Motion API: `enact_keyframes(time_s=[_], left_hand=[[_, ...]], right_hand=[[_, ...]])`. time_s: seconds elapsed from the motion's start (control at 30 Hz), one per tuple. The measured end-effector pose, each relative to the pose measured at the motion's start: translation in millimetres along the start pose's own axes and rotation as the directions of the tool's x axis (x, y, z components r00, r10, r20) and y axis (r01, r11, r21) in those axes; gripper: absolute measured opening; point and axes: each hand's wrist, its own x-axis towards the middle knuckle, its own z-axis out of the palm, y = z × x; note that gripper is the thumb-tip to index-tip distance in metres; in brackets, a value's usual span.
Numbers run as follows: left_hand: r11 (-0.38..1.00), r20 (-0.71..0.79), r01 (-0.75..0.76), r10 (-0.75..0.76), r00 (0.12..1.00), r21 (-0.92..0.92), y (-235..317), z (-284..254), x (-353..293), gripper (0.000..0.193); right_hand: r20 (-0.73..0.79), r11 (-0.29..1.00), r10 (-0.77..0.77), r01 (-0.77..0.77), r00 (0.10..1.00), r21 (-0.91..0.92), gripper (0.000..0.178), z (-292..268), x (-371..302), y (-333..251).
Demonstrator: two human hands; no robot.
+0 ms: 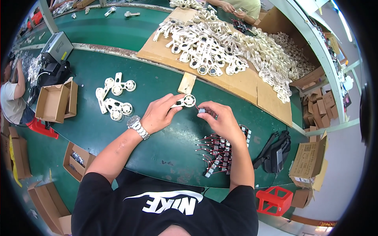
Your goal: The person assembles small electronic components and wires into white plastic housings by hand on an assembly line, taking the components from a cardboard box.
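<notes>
My left hand [158, 113], with a metal-banded watch [138, 126] on its wrist, grips a white plastic housing [189, 100] by its narrow end; the round spoked end sticks out to the right. Just right of it, my right hand [221, 121] pinches a small blue-grey block [202, 111] with a thin wire between thumb and fingers. The block and the housing are apart. Partly under my right forearm lie several similar blocks with red and dark wires [216, 151]. Left of my left hand rest several white housings [114, 106] on the green table [157, 157].
A big heap of white housings [208, 43] covers cardboard [271, 104] beyond my hands. A small wooden block [187, 83] lies at the table's far edge. An open carton [51, 103] stands left, a black bag [273, 153] right. A co-worker's hands [232, 10] show at the top.
</notes>
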Motion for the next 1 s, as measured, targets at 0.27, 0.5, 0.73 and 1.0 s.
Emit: enact_keyframes(time_s=[0.27,0.5,0.73,1.0], left_hand=[[0.977,0.027,-0.143,0.141,0.99,0.157,-0.2,4.6,1.4,0.044],[0.949,-0.09,-0.218,0.244,0.966,0.227,-3.7,7.6,1.6,0.031],[0.983,-0.094,-0.11,0.124,0.988,0.144,-5.2,13.2,-1.2,0.027],[0.894,-0.094,0.17,-0.228,0.969,-0.415,-12.8,26.5,-5.3,0.018]], right_hand=[[-0.038,0.994,0.034,-0.038,0.999,-0.102,0.02,19.0,-0.4,1.0],[-0.116,0.992,-0.066,0.053,0.991,-0.114,0.021,31.4,0.3,2.9],[-0.118,0.991,-0.057,0.042,0.991,-0.125,0.024,44.6,-0.3,7.1],[-0.199,0.998,0.036,-0.046,0.979,-0.05,0.027,56.8,-1.0,-0.3]])
